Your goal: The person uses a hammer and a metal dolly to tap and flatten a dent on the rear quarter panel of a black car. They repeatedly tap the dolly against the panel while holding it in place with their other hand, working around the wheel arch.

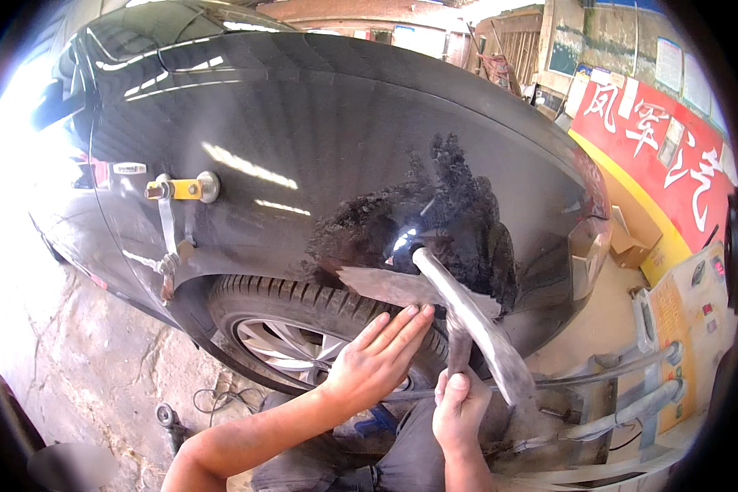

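Observation:
A dark car fender (344, 123) fills the middle, with a wiped glossy patch above the wheel arch. Along the arch's edge runs a strip of bare, scraped metal (385, 284). My left hand (377, 361) lies flat, fingers stretched out, its fingertips at the arch edge just below that strip. In my right hand (461, 410), closed round the handle, is a hammer (467, 316) with a long silvery head. The head's narrow end is close to the fender by the glossy patch; whether it touches, I cannot tell. The tire (279, 295) sits beneath the arch.
A yellow bracket (184, 189) with a round metal end sits against the fender, a pale strap (167, 225) hanging from it. A dark tool (168, 422) and cable lie on the cracked floor at left. Hoses or bars (607, 369), a red sign (644, 139) and a cardboard box (629, 239) are at right.

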Motion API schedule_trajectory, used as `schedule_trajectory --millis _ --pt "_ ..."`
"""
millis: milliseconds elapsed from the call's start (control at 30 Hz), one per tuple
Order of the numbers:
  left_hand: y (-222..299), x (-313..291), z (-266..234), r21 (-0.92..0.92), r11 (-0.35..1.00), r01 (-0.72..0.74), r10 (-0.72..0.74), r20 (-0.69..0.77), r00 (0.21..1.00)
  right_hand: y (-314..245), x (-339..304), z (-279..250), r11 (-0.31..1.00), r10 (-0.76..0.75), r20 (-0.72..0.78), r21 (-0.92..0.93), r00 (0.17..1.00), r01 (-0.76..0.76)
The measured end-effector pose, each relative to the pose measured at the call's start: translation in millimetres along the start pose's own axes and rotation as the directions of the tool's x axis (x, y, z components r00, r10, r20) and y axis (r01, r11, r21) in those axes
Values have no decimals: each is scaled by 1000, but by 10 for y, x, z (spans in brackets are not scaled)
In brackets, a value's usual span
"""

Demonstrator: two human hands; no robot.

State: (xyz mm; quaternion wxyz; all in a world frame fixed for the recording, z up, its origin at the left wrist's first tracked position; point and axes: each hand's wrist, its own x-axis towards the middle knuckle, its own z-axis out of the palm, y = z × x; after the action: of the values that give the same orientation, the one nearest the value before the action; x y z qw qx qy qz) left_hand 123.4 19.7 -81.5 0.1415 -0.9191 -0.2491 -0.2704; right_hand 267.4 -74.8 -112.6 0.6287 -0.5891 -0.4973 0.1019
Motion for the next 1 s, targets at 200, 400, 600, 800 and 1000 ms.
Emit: schedule_trajectory --millis 200,400,600,800,1000 --pt "-181 248 -277 98 992 82 -67 -139 988 361 -489 -205 998 54 86 32 995 -57" --pt "-161 603 -336 114 988 104 -80 -193 978 -349 -529 -146 990 -109 158 102 981 93" --pt "-183 409 -240 203 967 -156 159 1 987 -374 -512 3 979 -90 220 200 971 45" --pt "-427 463 -408 398 914 -74 107 -62 992 -472 -440 16 941 8 237 328 972 -88" --pt "-395 668 -467 419 908 7 84 -198 977 -426 -283 64 961 -14 217 273 976 -47"
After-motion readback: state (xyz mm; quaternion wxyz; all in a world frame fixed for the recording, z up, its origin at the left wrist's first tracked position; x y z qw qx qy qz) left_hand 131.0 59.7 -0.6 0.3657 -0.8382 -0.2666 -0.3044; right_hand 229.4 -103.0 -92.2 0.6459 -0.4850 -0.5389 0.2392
